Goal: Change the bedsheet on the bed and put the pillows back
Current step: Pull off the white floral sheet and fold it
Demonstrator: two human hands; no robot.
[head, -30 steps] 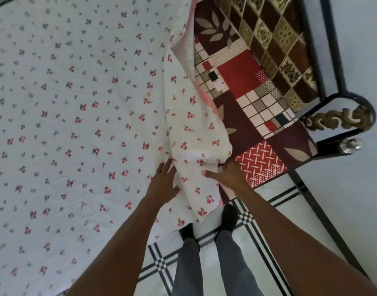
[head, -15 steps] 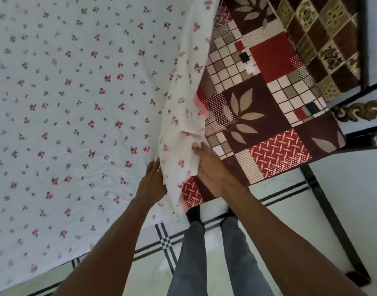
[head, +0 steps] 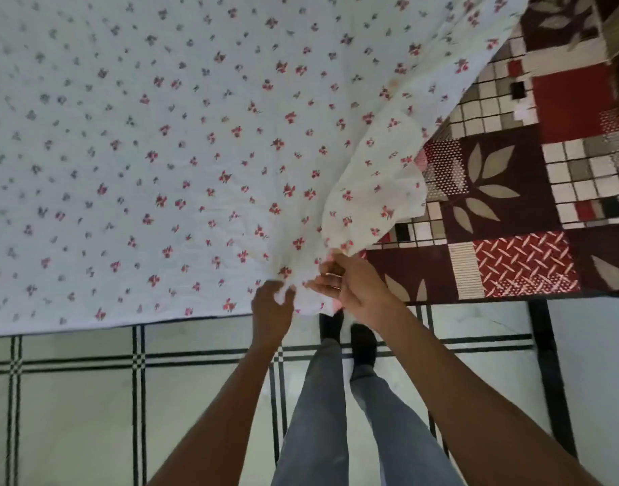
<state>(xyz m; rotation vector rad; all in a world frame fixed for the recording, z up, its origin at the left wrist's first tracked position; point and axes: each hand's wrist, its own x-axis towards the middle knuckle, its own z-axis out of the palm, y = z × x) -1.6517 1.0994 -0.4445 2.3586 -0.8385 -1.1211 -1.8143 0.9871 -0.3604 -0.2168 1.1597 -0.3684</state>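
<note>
**Both hands on the sheet's edge at the bed's near side**

Head view: The sheet [head: 160,152], white with small red flowers, covers the upper left and centre of the frame and lies flat over most of the bed. Its near edge runs along the lower left, just above the floor [head: 73,398]. Toward the upper right the sheet is turned back in a loose fold [head: 374,191], and beside it shows the cover [head: 511,205] underneath, a patchwork of maroon, red and checked squares with leaf shapes.

The left hand [head: 271,306] sits just below centre, fingers curled round a bunch of the sheet at its near edge; the cloth puckers up and to the left from that grip. The right hand [head: 353,285] is just beside it to the right, touching the same gathered corner where the fold comes down. Its fingers are bent against the cloth, but how firmly they pinch it cannot be told. The sheet thus spreads away above and to the left of both hands, with the fold rising above the right one.

Below the hands stand the person's legs [head: 336,415] in grey trousers on the pale tiled floor with dark lines. A dark bed frame [head: 546,363] bar runs down the right side.
</note>
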